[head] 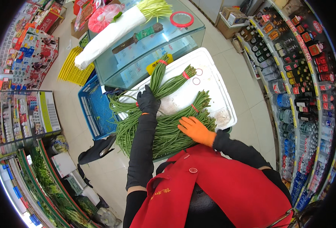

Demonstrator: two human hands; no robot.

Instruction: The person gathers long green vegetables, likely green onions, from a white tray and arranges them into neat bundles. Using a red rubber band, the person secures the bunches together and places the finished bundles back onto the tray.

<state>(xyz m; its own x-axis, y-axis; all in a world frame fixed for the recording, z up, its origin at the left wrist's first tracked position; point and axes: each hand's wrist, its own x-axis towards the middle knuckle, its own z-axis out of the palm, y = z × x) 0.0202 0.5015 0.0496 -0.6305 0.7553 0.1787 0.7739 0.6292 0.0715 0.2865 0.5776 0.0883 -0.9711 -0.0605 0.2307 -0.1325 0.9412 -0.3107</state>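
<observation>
My left hand [149, 101], in a black glove, is closed around a bundle of yardlong beans [157, 75] near its middle; a red band shows beside the glove. My right hand [198, 131], in an orange glove, rests with fingers extended on a large heap of loose yardlong beans [168, 134] close to my body. A second banded bundle [173, 87] lies beside the first on a white foam lid [216, 94]. Red tape also rings bean ends [200, 104] at the heap's far edge. Two thin red rubber bands [196, 81] lie on the foam.
Beyond the foam stands a glass-topped case [182, 37] bearing a green-wrapped knife [145, 34], a red tape roll [182, 19] and paper-wrapped greens [111, 37]. A blue crate [92, 105] and yellow baskets [78, 69] are left. Bottle shelves [293, 85] line the right.
</observation>
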